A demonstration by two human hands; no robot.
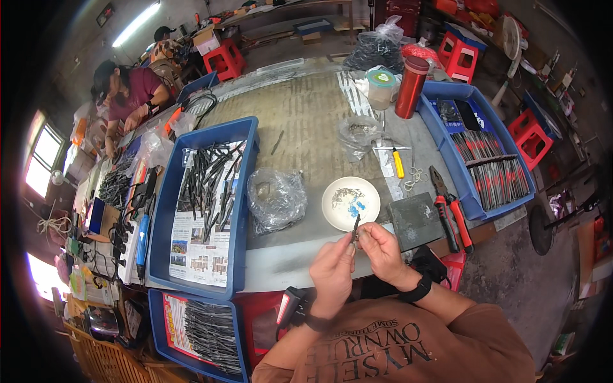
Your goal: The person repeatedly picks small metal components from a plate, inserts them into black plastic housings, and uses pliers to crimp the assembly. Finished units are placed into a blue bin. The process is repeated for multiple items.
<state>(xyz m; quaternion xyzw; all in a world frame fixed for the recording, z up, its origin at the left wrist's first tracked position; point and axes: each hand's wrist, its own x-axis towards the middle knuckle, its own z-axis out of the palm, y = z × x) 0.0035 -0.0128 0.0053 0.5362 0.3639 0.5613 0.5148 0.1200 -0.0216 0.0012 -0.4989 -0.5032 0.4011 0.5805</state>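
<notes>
My left hand [333, 271] and my right hand [382, 253] meet at the table's near edge, fingers pinched together. Between their fingertips a thin dark stick-like piece [356, 224] points up; its lower end is hidden by the fingers. Just beyond it sits a white dish [332, 220] with small blue bits [355, 208] and tiny metal-coloured parts [345, 193]. A dark flat block [416, 221] lies right of my right hand, beside red-and-black pliers [451, 217]. Left of the dish rests a clear plastic bag [276, 199], its contents hard to make out.
A blue tray [239, 255] of black strips stands left; another blue tray [241, 345] sits lower. The right blue tray [440, 153] holds red-and-black pieces. A yellow-handled tool [398, 164], scissors [415, 179] and red flask [412, 88] stand or lie nearby. A co-worker [137, 89] sits far left.
</notes>
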